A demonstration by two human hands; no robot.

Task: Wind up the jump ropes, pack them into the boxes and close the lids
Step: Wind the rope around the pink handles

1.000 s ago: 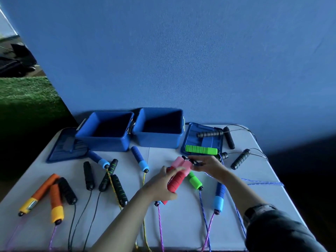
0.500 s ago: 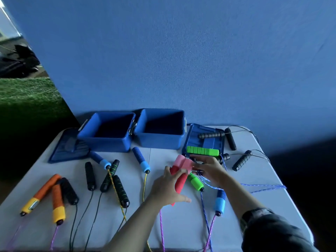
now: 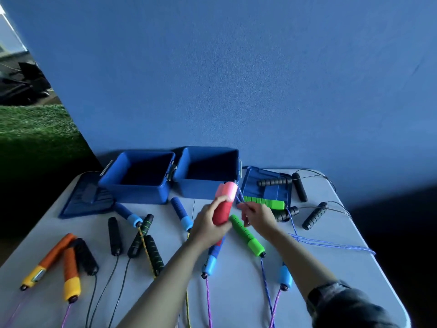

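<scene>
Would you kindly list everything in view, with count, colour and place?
boxes: two, blue, open, back of table.
lids: two, blue, flat beside the boxes.
pink-red handles: two, held upright at centre.
blue rope: one, trailing right.
green handles: two, one on the right lid.
other handles: orange, black, blue, spread across the table.
table: one, white.
left hand: grips the pink-red handles.
right hand: pinches the blue rope.

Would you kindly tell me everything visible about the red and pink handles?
The handles are two thick, foam-looking cylinders held side by side as one bundle, red below and pink at the upper ends. They are lifted off the table, tilted up toward the right box. The left hand grips their red lower part. The right hand pinches a blue cord right beside the pink ends.
</scene>
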